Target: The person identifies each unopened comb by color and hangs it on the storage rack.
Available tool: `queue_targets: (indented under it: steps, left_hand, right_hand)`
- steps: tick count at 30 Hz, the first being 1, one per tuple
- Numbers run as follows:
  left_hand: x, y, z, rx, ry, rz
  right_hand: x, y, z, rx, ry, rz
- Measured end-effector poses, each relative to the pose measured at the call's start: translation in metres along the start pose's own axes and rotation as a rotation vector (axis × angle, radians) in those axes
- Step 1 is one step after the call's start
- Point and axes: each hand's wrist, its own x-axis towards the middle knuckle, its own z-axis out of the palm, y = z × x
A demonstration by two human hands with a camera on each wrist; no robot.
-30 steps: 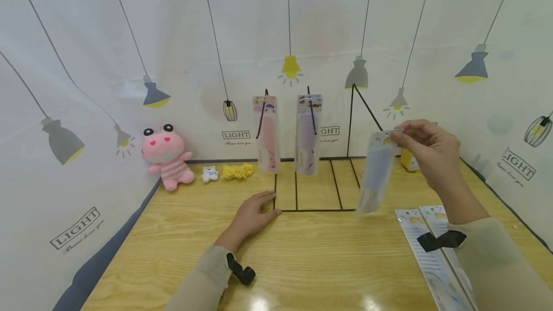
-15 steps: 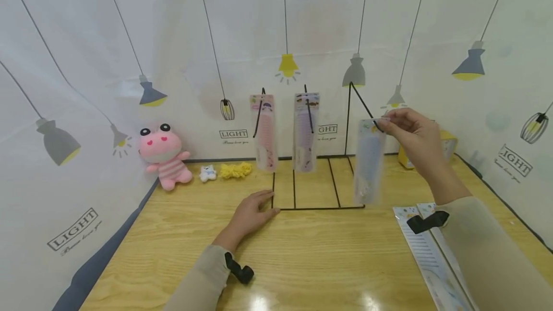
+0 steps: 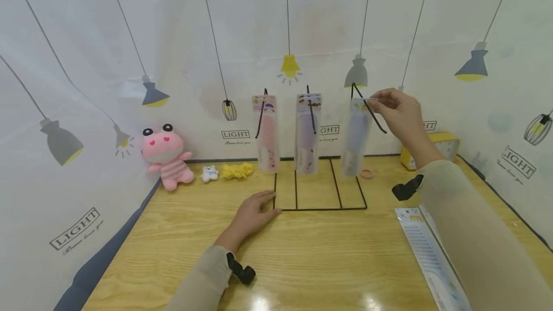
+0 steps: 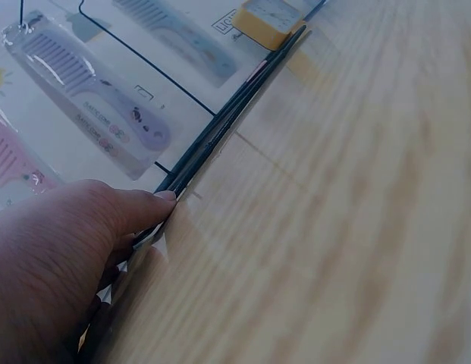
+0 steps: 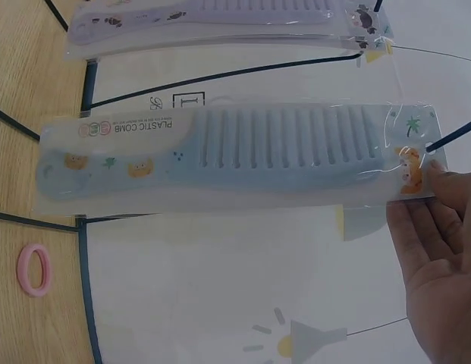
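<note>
My right hand [image 3: 399, 115] pinches the top corner of a packaged blue comb [image 3: 356, 131]. In the right wrist view, a black hook [image 5: 455, 135] passes through the hole at the top of that package. The hook belongs to a black wire rack [image 3: 319, 209] on the table. A packaged pink comb [image 3: 270, 131] and a packaged purple comb [image 3: 306, 133] hang from the rack's other two hooks. My left hand [image 3: 252, 214] rests at the rack's front left corner, thumb [image 4: 144, 208] touching the base wire.
More packaged combs [image 3: 425, 248] lie at the table's right, partly under my right sleeve. Along the back are a pink plush toy [image 3: 166, 157], a small white bear [image 3: 210, 173], yellow yarn [image 3: 236, 171], a pink ring [image 3: 367, 173] and a yellow clock [image 3: 432, 149].
My right hand has moved the blue comb up, left and back along the right hook, from the hook's tip to farther up its slope. My left hand has stayed in place.
</note>
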Motion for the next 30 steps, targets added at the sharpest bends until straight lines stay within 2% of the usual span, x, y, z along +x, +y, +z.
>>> queue_targets:
  steps: [5,10,21,30]
  left_hand:
    - [0.000,0.000,0.000,-0.001,0.007,-0.002]
    - [0.000,0.001,0.001,0.001,-0.002,-0.005]
    - [0.000,0.001,0.001,-0.008,-0.001,-0.012]
    - [0.000,0.001,0.001,-0.010,0.000,-0.010]
  right_hand:
    - [0.010,0.001,0.003,-0.017,0.000,0.003]
    - [0.010,0.001,0.002,0.006,-0.018,0.014]
    - [0.002,0.004,-0.003,0.027,0.017,0.035]
    - [-0.015,0.012,-0.014,0.040,0.027,0.032]
